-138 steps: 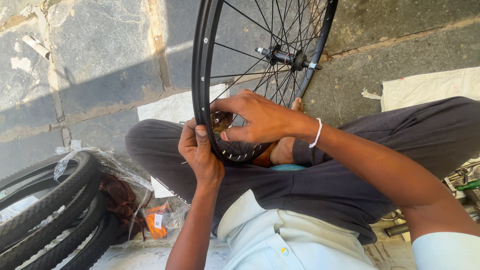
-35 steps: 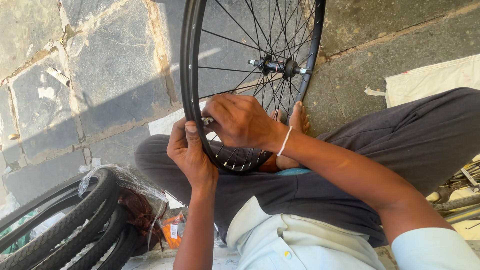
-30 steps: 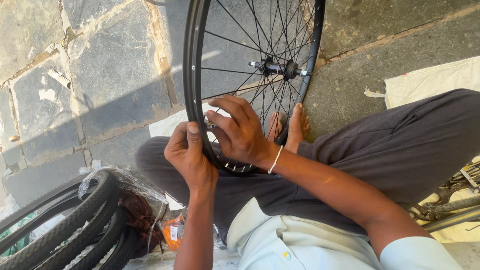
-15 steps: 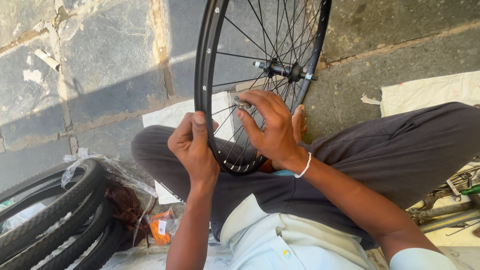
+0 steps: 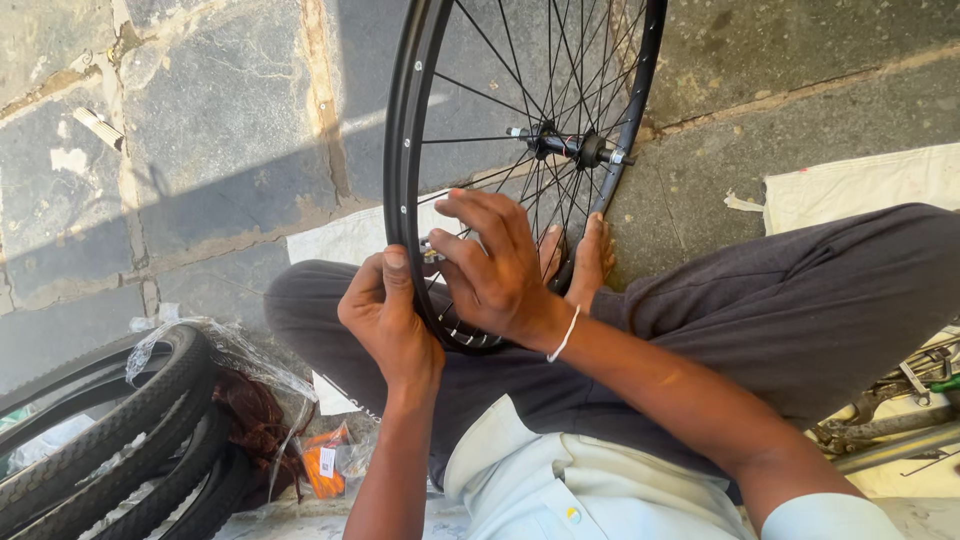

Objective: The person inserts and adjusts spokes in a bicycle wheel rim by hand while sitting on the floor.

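Wheel rim (image 5: 404,150), black and spoked, stands upright between our feet on the stone floor, shifted slightly rightward since half a second ago. Our left hand (image 5: 385,315) pinches its edge; our right hand (image 5: 495,265) fingers something small, possibly a spoke nipple, mostly hidden.

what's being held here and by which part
The left hand grips the black bicycle wheel by its rim, thumb on the outer edge. The right hand works at the spokes; whether it pinches anything cannot be told.
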Action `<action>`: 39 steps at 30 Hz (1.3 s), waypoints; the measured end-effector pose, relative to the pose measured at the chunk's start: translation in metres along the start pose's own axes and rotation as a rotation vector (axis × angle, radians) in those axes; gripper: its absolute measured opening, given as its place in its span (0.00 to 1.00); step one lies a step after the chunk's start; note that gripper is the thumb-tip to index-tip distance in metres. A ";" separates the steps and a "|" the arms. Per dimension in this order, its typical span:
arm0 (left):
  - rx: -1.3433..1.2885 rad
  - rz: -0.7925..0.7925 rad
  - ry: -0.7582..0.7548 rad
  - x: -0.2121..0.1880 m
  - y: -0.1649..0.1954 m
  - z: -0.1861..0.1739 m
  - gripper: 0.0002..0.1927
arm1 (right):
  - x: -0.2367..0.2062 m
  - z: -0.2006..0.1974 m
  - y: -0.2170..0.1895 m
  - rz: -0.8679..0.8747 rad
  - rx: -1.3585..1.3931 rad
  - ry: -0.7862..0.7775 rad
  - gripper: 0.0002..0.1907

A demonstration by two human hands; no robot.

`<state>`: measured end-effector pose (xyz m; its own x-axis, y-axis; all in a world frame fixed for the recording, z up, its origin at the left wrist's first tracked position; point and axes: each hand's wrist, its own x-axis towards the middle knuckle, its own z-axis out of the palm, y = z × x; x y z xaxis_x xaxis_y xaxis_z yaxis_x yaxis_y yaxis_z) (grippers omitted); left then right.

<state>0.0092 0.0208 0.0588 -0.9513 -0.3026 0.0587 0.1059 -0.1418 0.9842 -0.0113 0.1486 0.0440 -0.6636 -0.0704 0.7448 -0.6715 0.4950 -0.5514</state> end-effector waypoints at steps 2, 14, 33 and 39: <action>-0.011 -0.018 -0.074 0.000 0.011 0.000 0.19 | -0.010 0.000 -0.015 0.075 0.020 0.033 0.18; 0.206 0.122 -0.031 0.020 0.020 0.013 0.24 | -0.007 -0.008 0.007 0.238 0.220 0.115 0.17; -0.048 0.064 -0.011 0.001 -0.009 -0.012 0.16 | 0.030 -0.013 0.021 0.144 0.465 -0.466 0.22; -0.001 0.060 0.012 -0.004 -0.004 -0.007 0.17 | 0.019 0.002 0.021 -0.051 0.160 -0.191 0.15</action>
<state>0.0142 0.0163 0.0537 -0.9396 -0.3220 0.1159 0.1631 -0.1239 0.9788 -0.0388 0.1557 0.0455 -0.6674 -0.2619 0.6971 -0.7395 0.3442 -0.5786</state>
